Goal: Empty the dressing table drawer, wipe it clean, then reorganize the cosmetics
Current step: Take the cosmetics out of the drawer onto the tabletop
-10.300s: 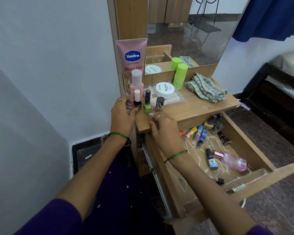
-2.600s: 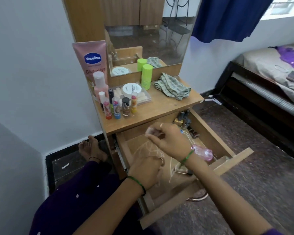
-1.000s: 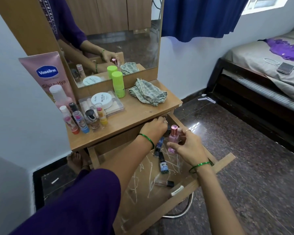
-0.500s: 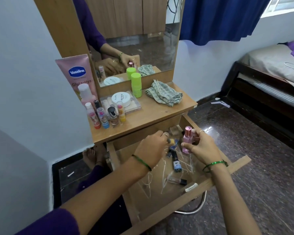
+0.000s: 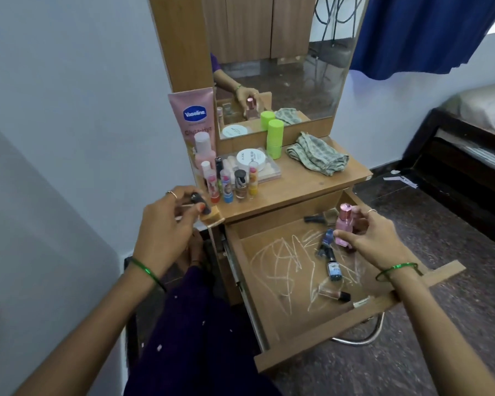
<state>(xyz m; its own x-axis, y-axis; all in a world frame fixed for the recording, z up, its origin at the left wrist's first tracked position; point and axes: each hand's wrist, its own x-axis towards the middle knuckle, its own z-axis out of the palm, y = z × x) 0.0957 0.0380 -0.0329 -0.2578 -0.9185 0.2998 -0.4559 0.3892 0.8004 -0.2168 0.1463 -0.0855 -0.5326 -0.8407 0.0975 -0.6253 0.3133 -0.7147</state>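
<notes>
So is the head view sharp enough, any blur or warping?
Head view: the items in the drawer read sharp, the left hand and its dark bottle are slightly motion-blurred, wide-angle bending shows at the edges, and the mirror reflects without glare.

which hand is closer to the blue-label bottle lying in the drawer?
Right. The right hand, holding a pink bottle, is just above the blue-label bottle; the left hand is outside the drawer, by the tabletop's corner.

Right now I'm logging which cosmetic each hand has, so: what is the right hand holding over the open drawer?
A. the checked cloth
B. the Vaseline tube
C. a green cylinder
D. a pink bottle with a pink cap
D: the right hand grips the pink bottle upright above the drawer, its fingers curled round the body.
</notes>
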